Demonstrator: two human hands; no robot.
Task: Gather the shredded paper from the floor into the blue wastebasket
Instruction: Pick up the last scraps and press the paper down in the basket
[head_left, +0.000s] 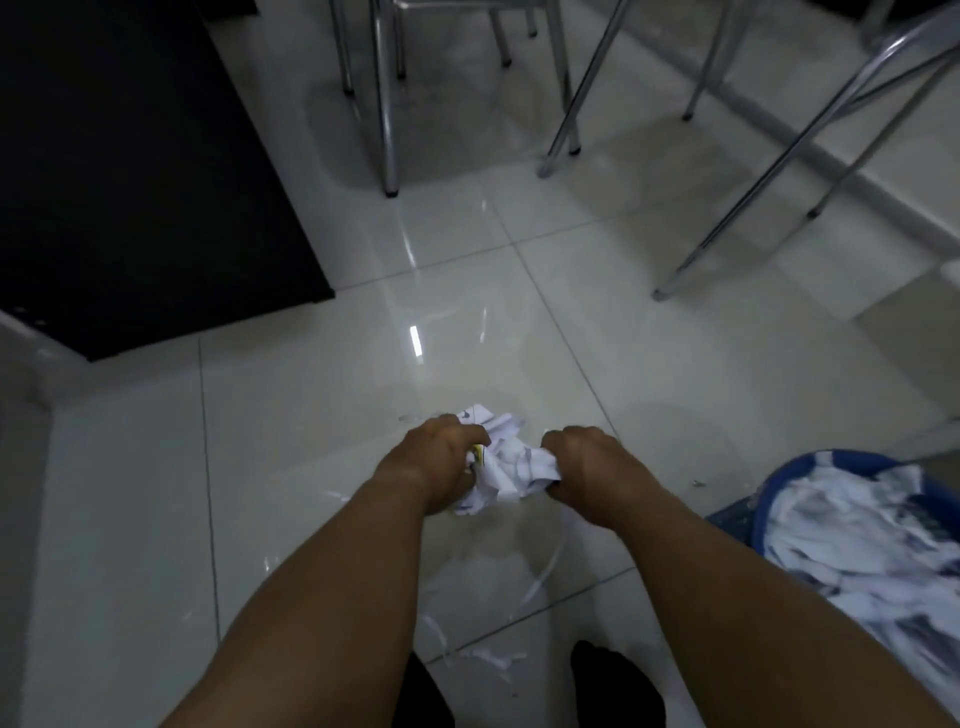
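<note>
A white clump of shredded paper (506, 462) is pressed between my two hands just above the glossy tiled floor. My left hand (434, 460) grips its left side and my right hand (587, 460) grips its right side, both with fingers curled in. The blue wastebasket (763, 512) stands at the lower right, heaped with white shreds; its right part runs out of frame. Loose strips (548, 564) trail on the floor below my hands, and small scraps (491, 660) lie near my feet.
A black cabinet (130, 171) fills the upper left. Chrome chair and table legs (387, 130) stand at the top, and slanted legs (769, 197) cross the upper right. My dark-socked feet (608, 680) are at the bottom edge.
</note>
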